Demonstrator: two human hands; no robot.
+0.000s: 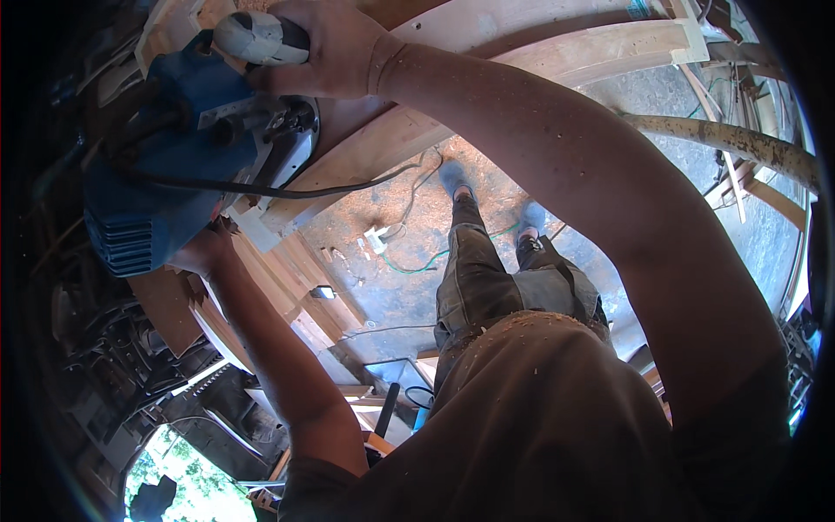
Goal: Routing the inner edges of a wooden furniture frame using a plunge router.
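Observation:
A large blue corded power tool [130,209] with a slotted motor housing fills the upper left of the head view; its exact kind is unclear. My right hand [339,48] is closed round its pale, tape-wrapped handle [257,39]. At the lower side of the housing, my left hand [200,250] grips the tool, most of its fingers hidden behind the body. Metal parts and a shiny plate edge [304,148] show on the tool's near side, beside a long wooden beam [374,143]. A black cord [287,190] trails from the tool to the right.
More beams [591,56] lie across the top, joined by a crosspiece at the right. Stacked boards [287,278] carry a small dark object [323,292]. Wood shavings cover the concrete floor [348,226], where a green cable [417,268] and a white connector [376,239] lie. A thick hose [731,143] curves at right.

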